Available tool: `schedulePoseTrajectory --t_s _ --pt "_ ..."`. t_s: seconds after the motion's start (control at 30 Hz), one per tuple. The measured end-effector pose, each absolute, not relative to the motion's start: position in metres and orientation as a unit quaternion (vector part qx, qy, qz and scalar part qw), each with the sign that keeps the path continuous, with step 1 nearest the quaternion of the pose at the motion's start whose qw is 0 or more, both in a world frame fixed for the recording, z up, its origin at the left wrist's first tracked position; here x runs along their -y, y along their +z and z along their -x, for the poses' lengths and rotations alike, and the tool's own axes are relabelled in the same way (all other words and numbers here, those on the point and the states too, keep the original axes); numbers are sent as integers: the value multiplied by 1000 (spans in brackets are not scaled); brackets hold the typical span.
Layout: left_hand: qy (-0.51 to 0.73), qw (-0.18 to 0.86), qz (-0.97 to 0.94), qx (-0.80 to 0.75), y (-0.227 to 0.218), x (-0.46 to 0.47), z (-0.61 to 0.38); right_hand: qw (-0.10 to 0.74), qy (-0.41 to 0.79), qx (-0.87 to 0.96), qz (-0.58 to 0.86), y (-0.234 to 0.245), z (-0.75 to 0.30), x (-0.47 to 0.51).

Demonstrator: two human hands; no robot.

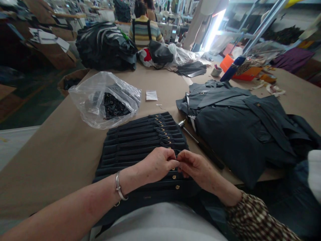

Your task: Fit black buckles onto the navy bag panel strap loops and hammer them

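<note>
A row of dark fabric strips [140, 137] with small gold fittings lies fanned out on the brown table [55, 157] in front of me. My left hand [157, 164], with a silver bangle on the wrist, and my right hand [194, 165] meet over the nearest strips. Both are closed in a pinch, fingertips touching each other at one strip. What sits between the fingertips is too small to make out. A clear plastic bag [105, 98] holding small dark metal parts lies to the left behind the strips.
A stack of dark garments [240, 124] lies to the right, with a metal-tipped tool [193, 135] beside it. A small white paper [151, 95] lies mid-table. Black bags [105, 45], an orange tray [240, 72] and a seated person in a striped top [144, 30] are at the far end.
</note>
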State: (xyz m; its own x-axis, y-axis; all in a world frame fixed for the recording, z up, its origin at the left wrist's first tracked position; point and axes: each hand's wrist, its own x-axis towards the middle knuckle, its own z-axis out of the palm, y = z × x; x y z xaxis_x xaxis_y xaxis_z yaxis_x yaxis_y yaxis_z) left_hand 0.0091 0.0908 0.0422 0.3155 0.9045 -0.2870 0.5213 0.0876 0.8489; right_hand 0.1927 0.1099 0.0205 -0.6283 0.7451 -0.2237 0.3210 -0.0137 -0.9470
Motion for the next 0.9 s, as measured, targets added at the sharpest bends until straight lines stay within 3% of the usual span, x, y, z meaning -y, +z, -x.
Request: schedulePoseTrajectory --t_s 0.3,0.57,0.9 --pt "118 406 -712 -560 28 -86 -5 159 400 803 412 0 -198 -108" --pt "82 387 -723 -567 32 -86 -4 144 369 826 401 -6 -198 -107" --pt "22 289 -754 -590 31 -79 0 97 298 866 391 -4 -190 -104"
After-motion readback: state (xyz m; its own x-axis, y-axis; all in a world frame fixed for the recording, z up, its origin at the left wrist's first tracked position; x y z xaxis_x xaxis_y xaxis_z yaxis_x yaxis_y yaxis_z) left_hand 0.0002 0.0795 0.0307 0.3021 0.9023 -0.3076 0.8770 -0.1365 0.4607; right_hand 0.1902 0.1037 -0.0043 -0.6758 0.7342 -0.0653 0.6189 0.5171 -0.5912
